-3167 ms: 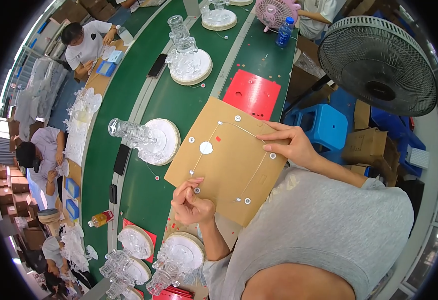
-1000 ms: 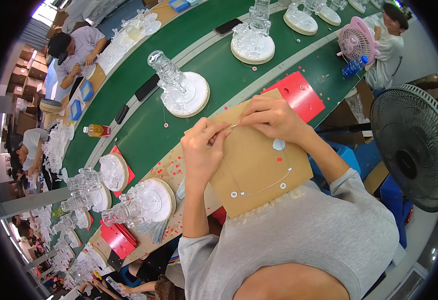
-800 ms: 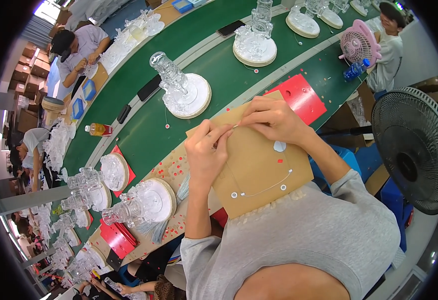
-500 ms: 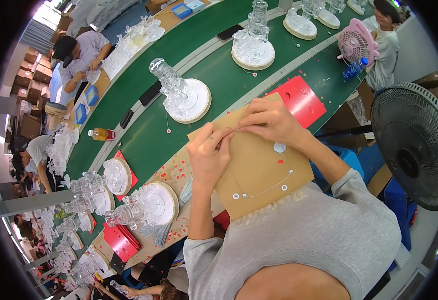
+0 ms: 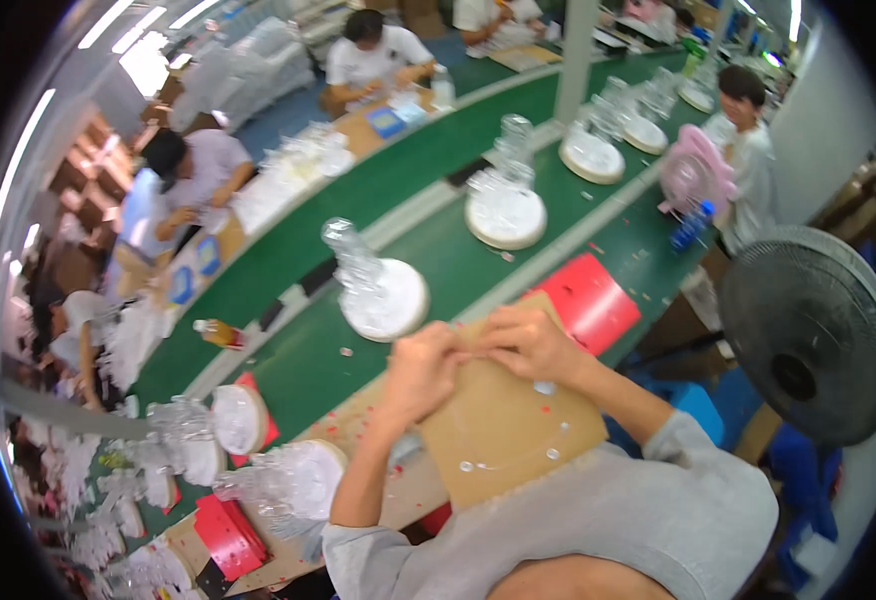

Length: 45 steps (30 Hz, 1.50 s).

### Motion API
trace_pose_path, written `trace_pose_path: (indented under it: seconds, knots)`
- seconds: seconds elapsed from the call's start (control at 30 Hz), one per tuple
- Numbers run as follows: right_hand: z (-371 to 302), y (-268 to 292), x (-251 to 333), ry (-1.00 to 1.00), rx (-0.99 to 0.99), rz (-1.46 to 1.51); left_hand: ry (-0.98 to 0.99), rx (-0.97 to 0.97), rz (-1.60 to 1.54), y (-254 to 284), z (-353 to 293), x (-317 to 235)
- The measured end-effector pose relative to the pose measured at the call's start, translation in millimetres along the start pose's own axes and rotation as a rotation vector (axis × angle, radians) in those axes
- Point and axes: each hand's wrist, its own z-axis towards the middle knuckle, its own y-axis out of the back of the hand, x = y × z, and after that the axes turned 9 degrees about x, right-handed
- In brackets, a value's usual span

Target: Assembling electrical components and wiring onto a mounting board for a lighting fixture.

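Note:
My left hand and my right hand meet over the far edge of a tan board. Both are closed, fingertips pinched close together on a thin cord, hard to make out in the blur. On the board lies a curved white strand, with small white round pieces, one at left and one at right. A pale flat disc sits below my right hand, near a tiny red piece. The board's near edge rests against my grey shirt.
Clear decorative pieces on round white bases stand along the green table. Red sheets lie beyond the board and at lower left. At right are a black fan, a pink fan and a blue bottle. Several people work nearby.
The view has tilted up, so more of the far room shows and things sit lower. My hands still pinch together at the board's far edge, their fingers slightly closer in.

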Motion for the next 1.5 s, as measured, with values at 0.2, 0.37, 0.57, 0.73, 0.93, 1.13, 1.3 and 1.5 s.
trace_pose_path:
  seconds: [0.2,0.37,0.57,0.73,0.93,1.13,1.3,1.5]
  knots:
    - [-22.5,-11.1,-5.9,-0.027,0.039,-0.031,-0.444,0.182,0.290,-5.4,3.0,17.2]
    - [1.4,-7.9,11.5,-0.110,0.093,0.046,-0.319,0.355,0.543,1.7,-13.1,19.0]
    - [6.9,2.9,3.4,-0.162,0.090,0.055,-0.529,0.221,0.712,5.9,5.7,14.3]
    - [30.5,-2.1,19.3,-0.211,0.220,0.059,-0.373,0.237,0.651,0.5,-11.1,18.6]
    - [23.1,18.4,7.8,-0.121,0.340,0.045,-0.398,0.104,0.533,-8.5,-15.9,8.4]
    - [23.0,-0.5,-7.1,-0.096,0.290,0.154,-0.081,0.108,0.624,-24.4,-46.3,-4.7]
    - [10.7,-5.3,-0.6,0.030,0.213,0.068,-0.113,0.087,0.657,-20.6,-36.3,-22.5]
    - [22.4,-5.9,-4.1,0.017,0.269,0.025,-0.159,0.098,0.734,-21.1,-35.4,-15.1]
